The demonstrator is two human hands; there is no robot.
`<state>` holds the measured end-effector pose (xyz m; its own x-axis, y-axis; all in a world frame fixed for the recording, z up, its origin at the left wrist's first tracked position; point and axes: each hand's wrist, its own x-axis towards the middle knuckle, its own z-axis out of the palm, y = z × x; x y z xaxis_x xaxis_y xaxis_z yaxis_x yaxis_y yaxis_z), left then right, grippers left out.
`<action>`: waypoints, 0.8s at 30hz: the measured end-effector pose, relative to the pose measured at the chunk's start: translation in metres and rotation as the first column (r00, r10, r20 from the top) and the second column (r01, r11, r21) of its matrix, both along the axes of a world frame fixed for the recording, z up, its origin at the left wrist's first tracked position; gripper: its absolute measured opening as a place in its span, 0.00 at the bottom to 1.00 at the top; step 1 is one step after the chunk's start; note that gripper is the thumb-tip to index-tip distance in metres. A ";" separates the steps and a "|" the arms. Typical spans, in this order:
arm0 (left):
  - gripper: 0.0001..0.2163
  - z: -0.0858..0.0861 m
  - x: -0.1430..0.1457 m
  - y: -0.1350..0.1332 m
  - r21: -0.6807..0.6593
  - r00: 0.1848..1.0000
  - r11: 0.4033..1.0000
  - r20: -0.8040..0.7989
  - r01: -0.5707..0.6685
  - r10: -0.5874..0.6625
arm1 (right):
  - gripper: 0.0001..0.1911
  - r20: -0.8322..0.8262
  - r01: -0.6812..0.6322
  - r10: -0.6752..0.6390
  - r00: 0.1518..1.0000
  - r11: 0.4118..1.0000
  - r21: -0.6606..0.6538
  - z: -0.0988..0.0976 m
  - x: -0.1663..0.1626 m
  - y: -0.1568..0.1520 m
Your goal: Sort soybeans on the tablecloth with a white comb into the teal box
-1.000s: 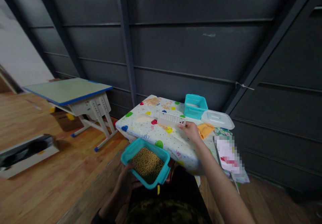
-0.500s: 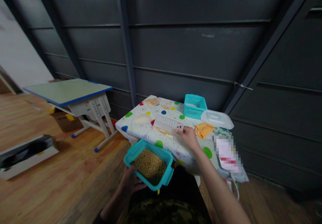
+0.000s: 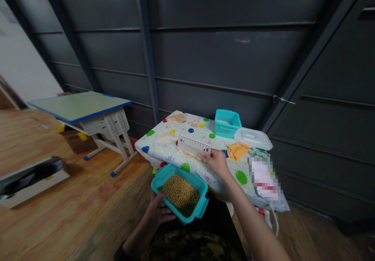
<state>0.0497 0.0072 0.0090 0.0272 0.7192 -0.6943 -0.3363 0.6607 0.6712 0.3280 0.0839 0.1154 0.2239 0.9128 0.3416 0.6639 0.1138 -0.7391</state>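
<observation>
My left hand (image 3: 159, 212) grips the near-left rim of a teal plastic container (image 3: 203, 204), thumb over the edge and fingers underneath. Soybeans (image 3: 180, 190) fill much of it, and it is held just below the table's front edge. My right hand (image 3: 216, 160) pinches the right end of a long white slotted plastic piece (image 3: 191, 144), which stands on its long edge on the tablecloth. In front of that piece lies a strip of loose yellowish beans (image 3: 193, 156). Behind its left end is a pale heap of fine grains (image 3: 166, 137).
The spotted tablecloth (image 3: 164, 155) also bears scattered tan grains (image 3: 178, 118), a second teal container (image 3: 227, 124), a clear lid (image 3: 253, 138), an orange cloth (image 3: 238, 151) and a blurred-out flat item (image 3: 265, 179). A desk (image 3: 82, 104) stands left; a dark panelled wall (image 3: 219, 58) rises behind.
The container of soybeans has shifted slightly right in my left hand. The white slotted piece has tipped more upright and come a little nearer the front edge, uncovering more of the bean strip.
</observation>
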 end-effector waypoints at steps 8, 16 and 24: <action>0.28 0.017 -0.003 -0.008 0.086 0.999 0.996 0.016 0.034 -0.035 | 0.18 -0.096 0.082 -0.079 0.992 0.996 0.023 0.018 0.021 -0.008; 0.26 0.019 -0.001 -0.003 0.015 1.000 1.000 -0.024 0.016 -0.016 | 0.25 0.108 0.316 -0.317 0.942 0.948 0.033 0.008 0.028 -0.074; 0.27 0.018 0.000 -0.005 0.032 1.000 0.999 -0.020 0.006 -0.005 | 0.28 0.023 0.377 -0.379 0.925 0.924 0.063 -0.001 0.009 -0.110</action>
<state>0.0500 0.0023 0.0272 0.0177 0.7410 -0.6712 -0.3191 0.6404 0.6986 0.3373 -0.0262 0.1140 0.5360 0.7414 0.4039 0.6905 -0.1097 -0.7150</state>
